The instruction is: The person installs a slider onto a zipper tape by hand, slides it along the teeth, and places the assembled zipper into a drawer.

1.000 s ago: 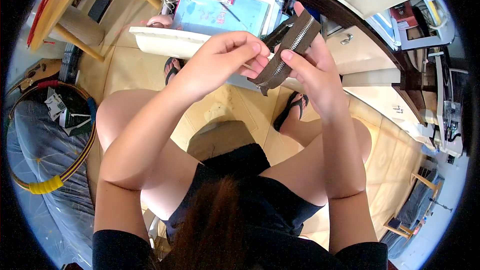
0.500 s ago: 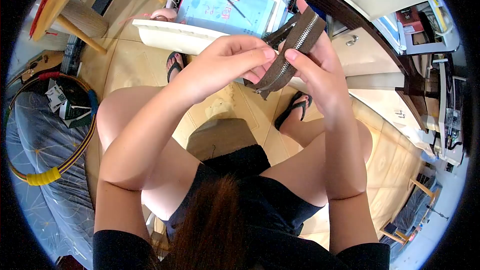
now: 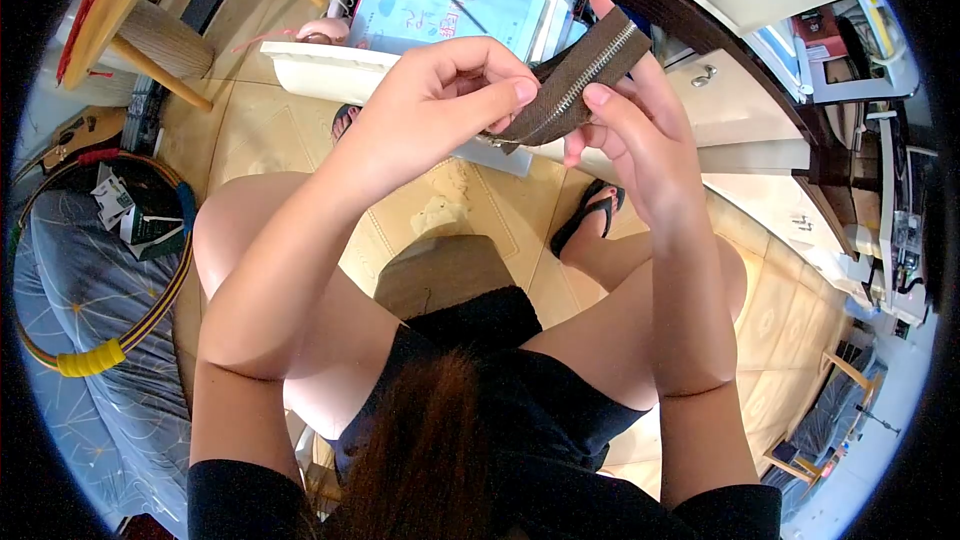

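A brown zipper with silver metal teeth slants between my two hands, above the floor in front of my knees. My left hand pinches its lower left end between thumb and fingers, and part of the tape there is hidden behind the fingers. My right hand holds the zipper nearer its upper right end. The right thumb presses on the tape beside the teeth, and the index finger stretches up behind it.
An open white drawer holds a blue plastic folder beyond my hands. Cabinet doors stand to the right. A hula hoop leans on grey-blue fabric at the left. A wooden stool is at upper left.
My left hand has moved slightly up and left with the zipper's lower end, which now lies flatter and more drawn out. My right thumb has shifted up a little along the tape.
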Demonstrator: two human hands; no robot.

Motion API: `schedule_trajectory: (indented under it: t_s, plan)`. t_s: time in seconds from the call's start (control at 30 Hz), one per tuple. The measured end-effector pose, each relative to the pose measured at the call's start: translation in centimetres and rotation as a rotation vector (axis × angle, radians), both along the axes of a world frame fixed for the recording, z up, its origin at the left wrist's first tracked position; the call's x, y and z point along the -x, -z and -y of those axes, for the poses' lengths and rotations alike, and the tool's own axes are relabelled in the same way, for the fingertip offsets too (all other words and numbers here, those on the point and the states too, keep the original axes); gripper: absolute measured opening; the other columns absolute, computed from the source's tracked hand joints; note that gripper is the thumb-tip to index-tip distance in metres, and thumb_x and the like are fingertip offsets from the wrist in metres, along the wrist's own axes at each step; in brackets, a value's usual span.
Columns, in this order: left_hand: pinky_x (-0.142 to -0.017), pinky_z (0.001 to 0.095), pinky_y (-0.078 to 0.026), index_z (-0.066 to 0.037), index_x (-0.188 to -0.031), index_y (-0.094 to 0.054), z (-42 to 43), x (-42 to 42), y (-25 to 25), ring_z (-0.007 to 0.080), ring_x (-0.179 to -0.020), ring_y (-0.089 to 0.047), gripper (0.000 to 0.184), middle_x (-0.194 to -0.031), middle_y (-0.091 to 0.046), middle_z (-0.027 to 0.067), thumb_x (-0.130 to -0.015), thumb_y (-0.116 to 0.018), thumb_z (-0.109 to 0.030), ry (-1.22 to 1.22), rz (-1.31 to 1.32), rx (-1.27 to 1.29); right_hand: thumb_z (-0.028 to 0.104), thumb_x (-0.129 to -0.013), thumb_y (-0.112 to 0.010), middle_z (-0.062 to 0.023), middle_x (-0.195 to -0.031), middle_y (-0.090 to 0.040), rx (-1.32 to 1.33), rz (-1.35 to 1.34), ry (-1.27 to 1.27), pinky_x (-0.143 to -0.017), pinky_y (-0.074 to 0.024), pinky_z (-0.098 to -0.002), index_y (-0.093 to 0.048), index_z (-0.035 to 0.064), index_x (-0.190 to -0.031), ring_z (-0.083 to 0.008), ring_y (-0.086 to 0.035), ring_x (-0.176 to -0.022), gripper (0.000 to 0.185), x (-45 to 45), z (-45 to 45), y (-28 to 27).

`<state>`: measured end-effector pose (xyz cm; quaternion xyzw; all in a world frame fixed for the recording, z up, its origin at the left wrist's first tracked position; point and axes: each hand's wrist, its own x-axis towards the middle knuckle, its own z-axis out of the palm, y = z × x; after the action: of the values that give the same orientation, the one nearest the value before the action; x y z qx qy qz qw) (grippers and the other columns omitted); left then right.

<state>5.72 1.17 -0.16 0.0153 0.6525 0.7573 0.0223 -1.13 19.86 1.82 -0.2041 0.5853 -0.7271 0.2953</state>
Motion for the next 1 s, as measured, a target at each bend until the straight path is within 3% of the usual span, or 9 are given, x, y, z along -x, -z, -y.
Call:
schedule_trajectory:
  t_s: [0.27,0.37,0.47,0.57,0.67,1.0]
  plan:
    - [-0.067,0.0203,-0.042,-0.002,-0.088,-0.060,-0.1,-0.2,-0.2,0.0067,-0.071,-0.051,0.014,-0.077,-0.057,-0.0007,-0.090,-0.058,-0.015,0.004,0.064,0.009,0.003,-0.086,-0.053,-0.0062,-0.105,-0.059,-0.041,-0.180,0.076,-0.087,-0.0448,-0.0287,-0.032,0.0066,-0.141,-0.0130,-0.056,-0.094,0.059,0.4,0.2,1.3]
    - [-0.067,0.0202,-0.042,-0.002,-0.088,-0.060,0.2,0.1,0.0,0.0066,-0.071,-0.051,0.015,-0.077,-0.056,-0.0006,-0.091,-0.057,-0.016,-0.034,0.025,-0.037,0.001,-0.085,-0.052,-0.0073,-0.107,-0.059,0.001,-0.087,0.108,-0.087,-0.0462,-0.0297,-0.033,0.0064,-0.140,-0.0145,-0.057,-0.096,0.059,0.0,0.5,0.7]
    - [-0.066,0.0202,-0.042,-0.002,-0.089,-0.060,0.1,0.0,-0.6,0.0066,-0.071,-0.051,0.012,-0.079,-0.057,-0.0003,-0.090,-0.058,-0.014,-0.153,0.020,0.067,-0.002,-0.086,-0.044,-0.0083,-0.111,-0.055,-0.011,-0.063,0.083,-0.094,-0.0425,-0.0373,-0.027,0.0035,-0.142,-0.0181,-0.053,-0.105,0.059,-0.1,0.6,0.4]
    - [-0.069,0.0214,-0.044,-0.001,-0.091,-0.059,-0.5,-0.4,-0.8,0.0077,-0.074,-0.054,0.007,-0.082,-0.058,0.0010,-0.088,-0.059,-0.007,-0.223,-0.177,0.281,-0.001,-0.084,-0.051,-0.0091,-0.109,-0.060,0.038,-0.059,0.100,-0.086,-0.0483,-0.0320,-0.033,0.0056,-0.140,-0.0163,-0.057,-0.098,0.059,0.1,0.7,0.5]
    - [-0.073,0.0232,-0.047,0.001,-0.094,-0.059,-0.5,-0.3,-0.3,0.0094,-0.079,-0.056,0.009,-0.086,-0.058,0.0027,-0.085,-0.060,-0.001,-0.207,-0.396,0.468,-0.002,-0.084,-0.051,-0.0092,-0.110,-0.059,0.042,-0.060,0.041,-0.086,-0.0486,-0.0320,-0.032,0.0051,-0.140,-0.0164,-0.057,-0.099,0.059,0.3,0.5,0.4]
    - [-0.072,0.0252,-0.048,0.000,-0.093,-0.057,-0.7,-0.3,-0.7,0.0130,-0.079,-0.058,0.014,-0.086,-0.058,0.0055,-0.081,-0.063,0.000,-0.246,-0.451,0.601,0.003,-0.083,-0.060,-0.0066,-0.112,-0.058,0.031,-0.112,0.103,-0.093,-0.0402,-0.0285,-0.033,0.0044,-0.140,-0.0133,-0.053,-0.103,0.063,0.3,1.2,0.8]
